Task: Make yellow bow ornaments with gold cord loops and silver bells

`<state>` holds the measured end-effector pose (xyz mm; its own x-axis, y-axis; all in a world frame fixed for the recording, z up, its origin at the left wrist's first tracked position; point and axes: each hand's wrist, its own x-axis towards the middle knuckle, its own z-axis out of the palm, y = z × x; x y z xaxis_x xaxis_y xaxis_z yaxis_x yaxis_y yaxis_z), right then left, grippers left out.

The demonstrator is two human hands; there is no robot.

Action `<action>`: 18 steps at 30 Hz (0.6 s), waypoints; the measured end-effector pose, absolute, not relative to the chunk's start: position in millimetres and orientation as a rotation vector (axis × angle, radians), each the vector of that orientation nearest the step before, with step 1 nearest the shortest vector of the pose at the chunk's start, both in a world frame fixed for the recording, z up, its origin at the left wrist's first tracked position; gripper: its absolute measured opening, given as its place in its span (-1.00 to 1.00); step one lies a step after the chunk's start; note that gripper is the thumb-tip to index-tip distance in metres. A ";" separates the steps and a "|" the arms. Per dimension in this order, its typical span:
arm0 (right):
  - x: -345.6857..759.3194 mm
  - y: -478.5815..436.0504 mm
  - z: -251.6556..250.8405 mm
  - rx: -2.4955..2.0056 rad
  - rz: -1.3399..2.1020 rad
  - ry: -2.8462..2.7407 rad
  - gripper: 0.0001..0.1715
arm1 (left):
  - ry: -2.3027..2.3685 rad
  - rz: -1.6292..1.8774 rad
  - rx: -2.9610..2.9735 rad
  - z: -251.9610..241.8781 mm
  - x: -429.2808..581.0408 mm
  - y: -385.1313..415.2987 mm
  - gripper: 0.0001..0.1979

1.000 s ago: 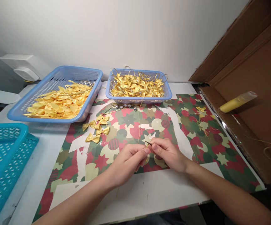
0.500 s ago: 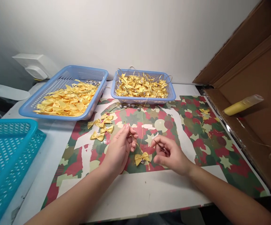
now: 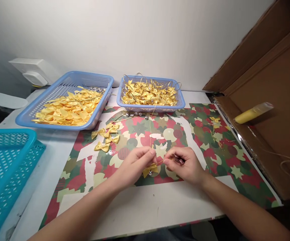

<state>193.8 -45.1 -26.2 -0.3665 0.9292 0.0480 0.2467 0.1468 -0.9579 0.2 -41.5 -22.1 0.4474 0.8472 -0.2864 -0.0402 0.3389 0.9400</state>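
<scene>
A yellow ribbon bow [image 3: 147, 172] with a small silver bell [image 3: 150, 173] lies on the patterned sheet, partly behind my left fingers. My left hand [image 3: 136, 163] is closed in a pinch over it, at a thin gold cord [image 3: 151, 132] that runs up toward the far middle basket. To the right, my right hand [image 3: 186, 164] pinches a piece of gold cord stretched from the bow. Something small and shiny is tucked under its curled fingers; its kind is hidden. Several loose yellow bows [image 3: 102, 146] lie left of my hands, and silver bells [image 3: 136, 114] sit in a row beyond them.
A blue basket [image 3: 21, 117] of yellow bows and bells stands at the back left. Another blue basket [image 3: 182, 104] holds bows with gold cords. A teal basket [image 3: 31, 134] is at the left edge. Cardboard [image 3: 265, 73] with a yellow tube [image 3: 251, 113] borders the right.
My left hand has moved right and down to the bow, now partly covering it. The right hand has closed to a pinch, with cord pulled between it and the bow.
</scene>
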 end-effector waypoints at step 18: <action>192.4 -54.9 -33.6 -0.936 1.692 -1.341 -0.45 | 0.951 0.787 1.184 -18.2 3.1 -49.1 -0.58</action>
<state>192.4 -54.9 -33.6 -0.4351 0.8965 -0.0835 -0.1234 -0.1512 -0.9808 3.1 -49.1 -18.2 0.4069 0.8940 -0.1877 -0.0169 0.2129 0.9769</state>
